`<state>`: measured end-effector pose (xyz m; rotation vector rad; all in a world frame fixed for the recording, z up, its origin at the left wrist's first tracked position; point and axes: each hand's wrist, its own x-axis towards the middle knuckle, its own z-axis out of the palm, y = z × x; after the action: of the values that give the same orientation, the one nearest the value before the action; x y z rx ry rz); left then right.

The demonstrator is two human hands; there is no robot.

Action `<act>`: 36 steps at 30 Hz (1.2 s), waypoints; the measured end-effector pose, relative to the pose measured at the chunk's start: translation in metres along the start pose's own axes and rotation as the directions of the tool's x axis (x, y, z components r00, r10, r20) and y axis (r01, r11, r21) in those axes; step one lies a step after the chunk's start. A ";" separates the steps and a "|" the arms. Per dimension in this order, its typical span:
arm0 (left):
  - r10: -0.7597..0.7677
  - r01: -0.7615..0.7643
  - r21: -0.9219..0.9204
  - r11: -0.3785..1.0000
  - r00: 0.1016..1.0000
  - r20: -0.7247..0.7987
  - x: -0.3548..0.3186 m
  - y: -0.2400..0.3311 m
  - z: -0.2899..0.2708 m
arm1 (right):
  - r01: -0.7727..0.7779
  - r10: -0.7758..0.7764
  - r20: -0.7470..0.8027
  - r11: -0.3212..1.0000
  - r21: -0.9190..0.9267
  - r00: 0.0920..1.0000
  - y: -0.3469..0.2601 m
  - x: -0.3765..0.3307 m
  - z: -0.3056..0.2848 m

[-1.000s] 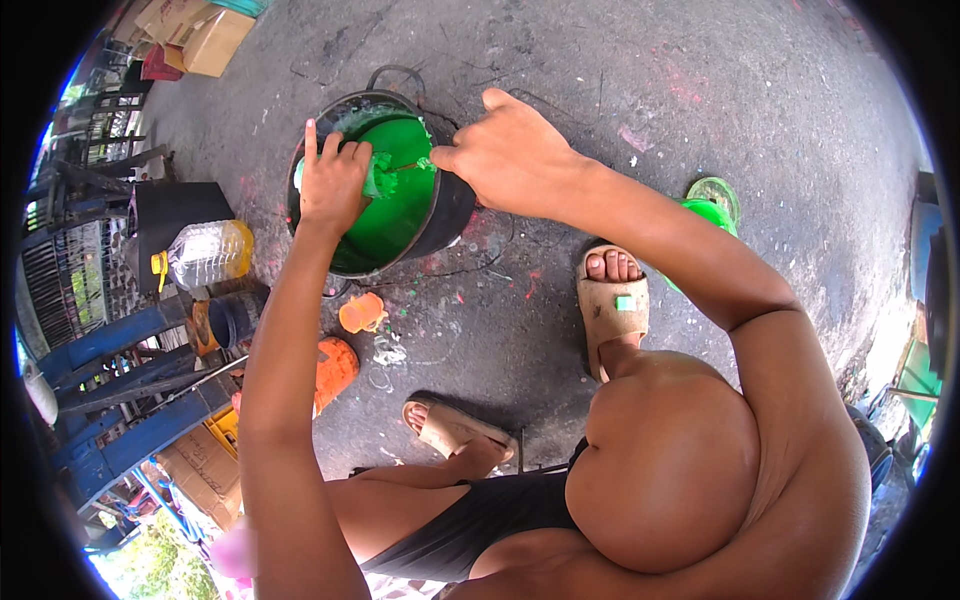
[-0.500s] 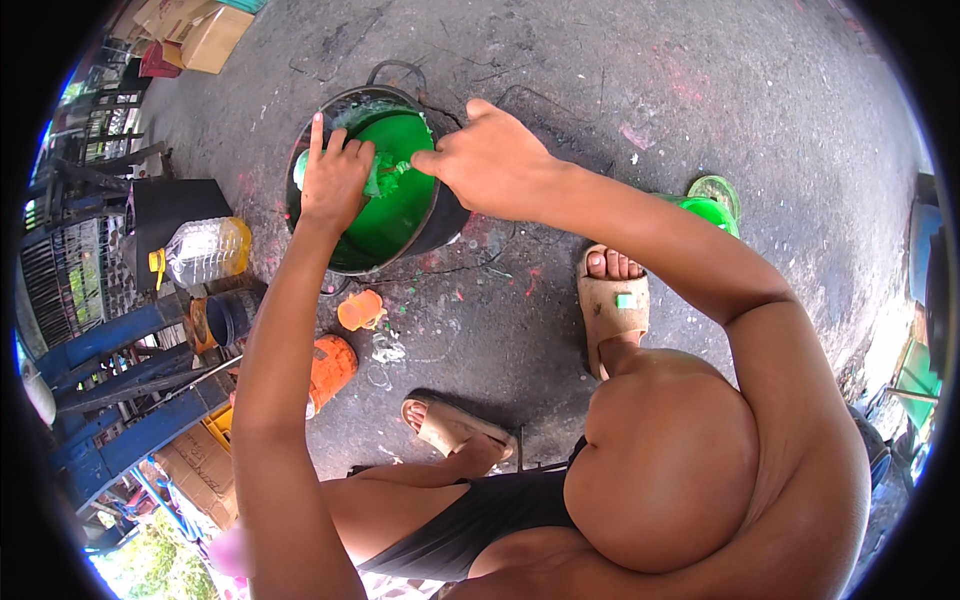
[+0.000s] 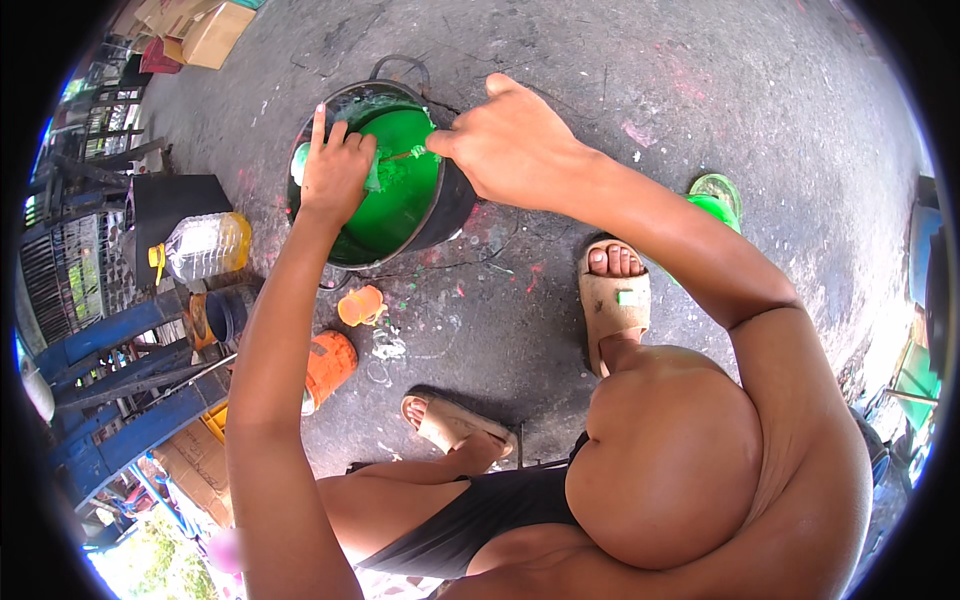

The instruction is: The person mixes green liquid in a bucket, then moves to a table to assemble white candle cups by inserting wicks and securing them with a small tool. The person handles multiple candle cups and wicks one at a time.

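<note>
The pot (image 3: pixel 455 205) looks like dark metal with a dull, worn outside, and the green liquid (image 3: pixel 400 195) inside it is glossy and smooth. The floor (image 3: pixel 600 90) is rough, matt grey concrete, stained with spots of paint, and the two sandals (image 3: pixel 612 305) look like soft matt beige foam or rubber. The bottle (image 3: pixel 205 245) is clear, shiny plastic, the small orange cup (image 3: pixel 358 306) looks like smooth plastic, and the boxes (image 3: pixel 210 30) are plain brown cardboard.

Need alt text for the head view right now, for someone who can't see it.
Both hands work over a black pot of green liquid: the left hand holds a pale green piece, the right hand pinches a thin strand. Orange cups sit nearby.
</note>
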<state>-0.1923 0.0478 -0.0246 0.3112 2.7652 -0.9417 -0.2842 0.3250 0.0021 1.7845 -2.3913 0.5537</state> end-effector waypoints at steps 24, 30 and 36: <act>-0.003 0.004 -0.005 1.000 0.999 0.032 -0.007 0.004 0.000 | 0.028 -0.030 0.116 0.999 0.023 0.993 -0.009 0.000 0.000; -0.007 0.007 0.010 1.000 1.000 0.026 -0.005 0.006 0.005 | 0.004 -0.003 0.042 1.000 -0.020 0.999 -0.005 0.004 0.005; -0.012 0.012 0.010 1.000 1.000 0.004 -0.004 0.009 0.006 | 0.014 -0.022 0.164 0.999 0.047 0.986 -0.006 0.001 0.004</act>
<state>-0.1848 0.0500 -0.0336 0.2940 2.7624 -0.9579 -0.2781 0.3208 0.0003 1.9403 -2.4844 0.4793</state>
